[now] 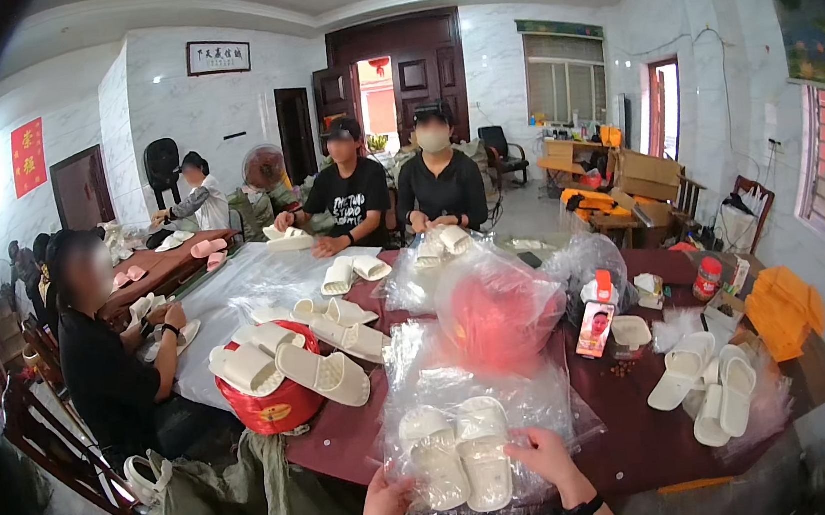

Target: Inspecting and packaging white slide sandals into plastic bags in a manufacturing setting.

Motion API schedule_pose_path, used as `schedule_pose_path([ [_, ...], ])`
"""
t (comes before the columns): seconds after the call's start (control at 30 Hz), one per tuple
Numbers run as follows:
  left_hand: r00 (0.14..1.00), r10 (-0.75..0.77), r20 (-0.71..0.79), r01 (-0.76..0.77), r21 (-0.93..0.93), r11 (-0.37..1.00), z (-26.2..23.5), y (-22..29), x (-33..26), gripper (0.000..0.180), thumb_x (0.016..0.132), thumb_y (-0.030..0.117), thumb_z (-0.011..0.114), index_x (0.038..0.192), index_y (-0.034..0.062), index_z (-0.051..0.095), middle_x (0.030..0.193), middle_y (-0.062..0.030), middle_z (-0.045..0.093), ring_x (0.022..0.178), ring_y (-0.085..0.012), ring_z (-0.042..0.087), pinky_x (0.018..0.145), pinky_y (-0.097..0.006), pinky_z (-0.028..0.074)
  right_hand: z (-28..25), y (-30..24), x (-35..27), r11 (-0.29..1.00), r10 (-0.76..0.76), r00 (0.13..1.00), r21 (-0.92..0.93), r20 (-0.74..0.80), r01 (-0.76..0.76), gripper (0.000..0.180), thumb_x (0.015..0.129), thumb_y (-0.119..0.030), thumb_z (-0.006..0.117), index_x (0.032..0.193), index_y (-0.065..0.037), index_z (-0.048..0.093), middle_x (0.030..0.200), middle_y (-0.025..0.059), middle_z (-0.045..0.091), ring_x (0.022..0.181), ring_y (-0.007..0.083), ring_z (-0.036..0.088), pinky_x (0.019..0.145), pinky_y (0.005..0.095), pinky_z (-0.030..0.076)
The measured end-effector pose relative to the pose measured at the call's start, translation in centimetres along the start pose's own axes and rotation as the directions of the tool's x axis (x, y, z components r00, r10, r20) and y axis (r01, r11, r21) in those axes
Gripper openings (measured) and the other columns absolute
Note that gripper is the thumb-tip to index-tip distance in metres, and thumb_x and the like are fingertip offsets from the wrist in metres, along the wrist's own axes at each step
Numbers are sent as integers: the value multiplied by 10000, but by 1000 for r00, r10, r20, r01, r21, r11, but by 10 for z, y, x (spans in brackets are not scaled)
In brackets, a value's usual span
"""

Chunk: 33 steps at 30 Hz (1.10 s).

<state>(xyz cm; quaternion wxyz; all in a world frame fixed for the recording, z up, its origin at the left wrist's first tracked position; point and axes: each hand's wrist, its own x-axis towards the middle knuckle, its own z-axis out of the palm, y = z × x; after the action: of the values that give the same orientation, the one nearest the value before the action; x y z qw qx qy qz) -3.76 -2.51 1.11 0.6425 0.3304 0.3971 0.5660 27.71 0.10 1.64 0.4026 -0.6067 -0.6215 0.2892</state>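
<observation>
In front of me a pair of cream slippers [484,456] lies side by side, toes pointing away, on layered clear plastic; I cannot tell whether they are inside a bag. My left hand [388,501] is beside the left slipper, its fingers closed on the edge of a clear plastic bag [411,479]. At the right slipper's outer edge, my right hand [546,460] pinches the plastic with bent fingers. Beyond the slippers a stack of clear plastic bags [414,363] spreads over the dark red table, under a crumpled bag with a red patch [499,314].
Left, several cream slippers [324,372] lie on a red round bundle [283,409]. More slippers [691,369] lie at right near a phone [595,329], a red-lidded jar [707,279] and orange cloth [785,311]. Co-workers sit around the table; a green sack [248,506] hangs at lower left.
</observation>
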Motion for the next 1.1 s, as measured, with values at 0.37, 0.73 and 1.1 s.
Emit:
schedule_pose_path([
  [0.37,893,-304,331,419,-368,830,-18,9,4,360,1008,174,578,1325,6,547,1216,-108,660,1073,-227,646,853,-347,534,11,-41,-14,701,165,973,675,161,-230,251,916,-110,716,1151,-60,640,1022,-16,645,943,82,565,822,254,458],
  [0.73,964,-63,258,119,-207,971,31,19,-39,712,959,166,690,1533,24,293,1466,-112,493,1332,-241,499,1102,-409,421,51,-83,-48,535,-13,998,844,59,-43,390,932,9,636,1292,-52,499,1168,21,612,1010,110,570,892,282,466],
  [1.1,993,-4,117,8,-32,999,-2,34,-61,635,886,97,781,1432,1,472,1365,-88,605,1235,-198,582,1043,-357,472,27,-82,-37,816,-161,957,578,241,-9,369,873,-48,690,1219,-15,567,1371,114,554,1192,203,557,990,343,455],
])
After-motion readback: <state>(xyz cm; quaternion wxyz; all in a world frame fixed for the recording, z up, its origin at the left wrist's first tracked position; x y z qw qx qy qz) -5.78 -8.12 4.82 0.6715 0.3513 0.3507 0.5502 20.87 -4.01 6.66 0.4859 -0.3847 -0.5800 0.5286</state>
